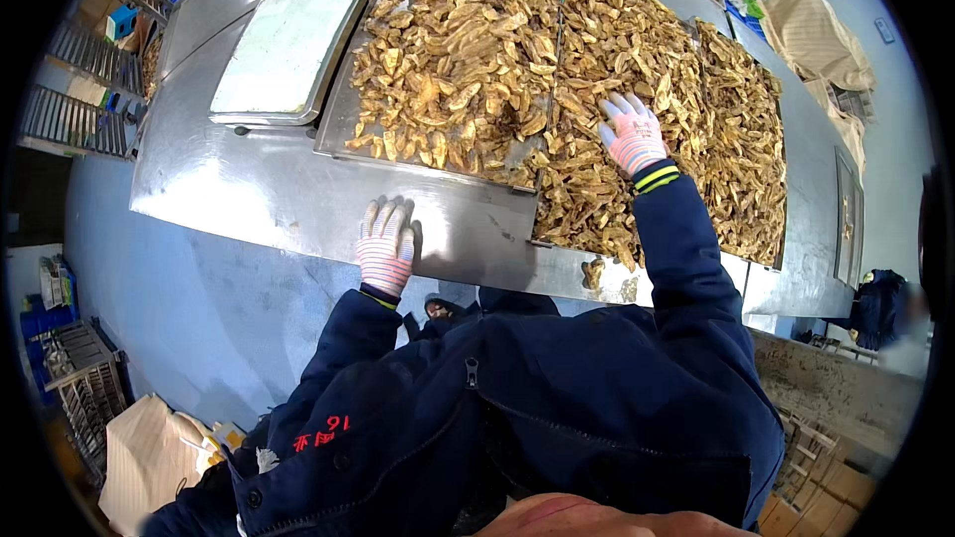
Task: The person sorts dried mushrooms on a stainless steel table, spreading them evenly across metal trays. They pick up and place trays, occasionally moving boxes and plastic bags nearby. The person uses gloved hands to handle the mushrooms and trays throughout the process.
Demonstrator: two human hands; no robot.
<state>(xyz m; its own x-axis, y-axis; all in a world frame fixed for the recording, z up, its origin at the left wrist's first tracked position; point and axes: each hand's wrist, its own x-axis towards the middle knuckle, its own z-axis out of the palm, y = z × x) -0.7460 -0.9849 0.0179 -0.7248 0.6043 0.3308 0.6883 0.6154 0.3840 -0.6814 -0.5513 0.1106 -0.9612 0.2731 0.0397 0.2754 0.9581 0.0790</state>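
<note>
Both my hands wear pale gloves with pink-striped backs. My left hand [385,247] lies on the near edge of the steel table [288,179], fingers stretched out, holding nothing. Farther right, my right hand [633,132] rests on a spread of golden-brown, wrinkled, dried-looking pieces [597,189]; its fingers are extended and apart. What food these pieces are I cannot tell. Beside them, left of my right hand, a metal tray [348,129] carries a heap of the same pieces [453,50]. More of them fill the section right of my hand.
A flat white-topped platform scale [284,55] stands on the table left of the tray. A few loose pieces [594,273] lie at the table's front edge. Slatted racks [90,89] stand at far left, and a brown sack [154,457] sits on the floor at lower left.
</note>
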